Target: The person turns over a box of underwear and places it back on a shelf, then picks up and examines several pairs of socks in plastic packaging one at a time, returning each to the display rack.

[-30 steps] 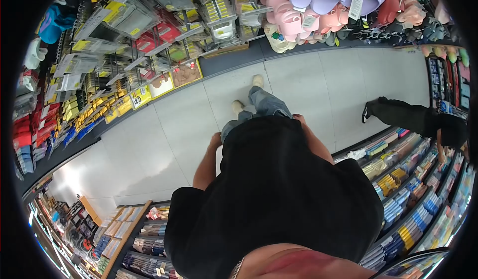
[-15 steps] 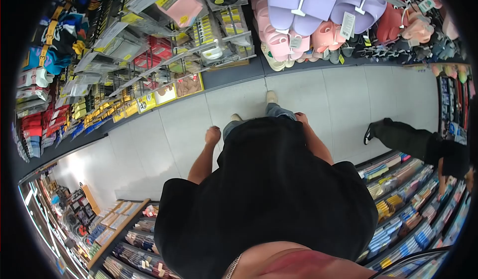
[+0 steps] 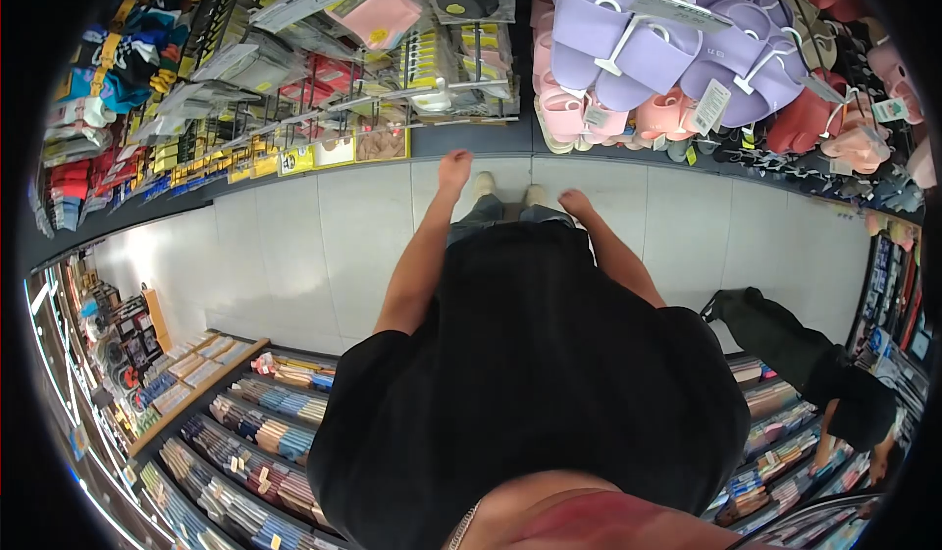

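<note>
My left hand is raised in front of me, near the lower edge of the hanging-goods rack. Its fingers are loosely curled, with nothing visible in them. My right hand is beside my right leg, over the floor. Its fingers are also curled in, and no object shows there. Neither hand touches the goods. Purple slides hang on the display ahead to the right, with pink slides below them. A pink packet hangs on the left rack.
Shelves of folded goods stand behind me on both sides. Another person bends toward the shelves at the right. A dark base ledge runs below the racks. My shoes point toward it.
I have moved closer to the racks, and the slides appear larger. My left hand has swung forward and up; my right hand is farther forward. The other person has bent lower toward the shelves.
</note>
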`<state>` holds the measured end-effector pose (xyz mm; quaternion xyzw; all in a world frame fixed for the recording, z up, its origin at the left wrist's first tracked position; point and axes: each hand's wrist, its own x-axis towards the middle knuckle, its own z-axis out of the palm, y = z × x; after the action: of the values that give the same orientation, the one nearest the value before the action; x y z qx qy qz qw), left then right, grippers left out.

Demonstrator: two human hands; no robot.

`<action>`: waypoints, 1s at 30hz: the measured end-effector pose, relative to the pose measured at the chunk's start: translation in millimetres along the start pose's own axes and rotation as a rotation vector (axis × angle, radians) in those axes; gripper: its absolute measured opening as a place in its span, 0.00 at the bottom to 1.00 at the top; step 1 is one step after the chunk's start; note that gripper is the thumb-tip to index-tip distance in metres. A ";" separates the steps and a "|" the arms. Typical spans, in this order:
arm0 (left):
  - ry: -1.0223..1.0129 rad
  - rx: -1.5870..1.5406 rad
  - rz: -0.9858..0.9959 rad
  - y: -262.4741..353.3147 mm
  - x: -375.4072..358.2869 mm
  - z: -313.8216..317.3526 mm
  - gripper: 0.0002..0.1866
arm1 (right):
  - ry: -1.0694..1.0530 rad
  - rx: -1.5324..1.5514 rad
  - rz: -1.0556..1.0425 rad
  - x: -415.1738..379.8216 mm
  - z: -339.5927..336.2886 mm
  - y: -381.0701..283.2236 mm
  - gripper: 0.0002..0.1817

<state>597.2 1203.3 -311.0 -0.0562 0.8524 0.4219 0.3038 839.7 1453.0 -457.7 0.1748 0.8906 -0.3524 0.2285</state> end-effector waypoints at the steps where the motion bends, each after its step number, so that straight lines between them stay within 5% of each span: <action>1: -0.030 -0.073 0.059 16.8 1.1 6.8 0.21 | 0.063 0.172 0.023 -2.6 -32.2 -38.9 0.21; 7: -0.084 -0.214 0.278 95.9 24.0 2.0 0.32 | 0.369 0.550 -0.073 44.9 -148.3 -216.1 0.36; 11: -0.170 -0.294 0.233 150.1 15.5 -12.5 0.38 | 0.536 0.568 -0.144 89.8 -166.2 -232.2 0.39; 19: -0.237 -0.218 0.231 151.5 47.1 -13.3 0.40 | 0.397 0.551 -0.009 94.4 -201.3 -256.1 0.26; 21: -0.129 0.099 0.515 142.5 55.5 -13.7 0.37 | 0.428 0.561 -0.045 95.5 -195.1 -253.3 0.20; 25: -0.081 0.016 0.516 126.9 46.2 -13.7 0.35 | 0.463 0.660 -0.149 91.6 -183.2 -245.7 0.15; 27: 0.006 -0.050 0.713 98.9 66.4 -4.4 0.33 | 0.445 0.601 -0.142 94.0 -175.7 -236.9 0.14; 30: -0.156 0.235 0.506 127.3 20.5 -34.2 0.27 | 0.443 0.595 -0.137 85.3 -172.4 -234.9 0.12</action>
<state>519.7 1262.0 -219.6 0.2264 0.8564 0.3859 0.2577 608.7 1425.6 -262.7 0.2456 0.7868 -0.5636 -0.0546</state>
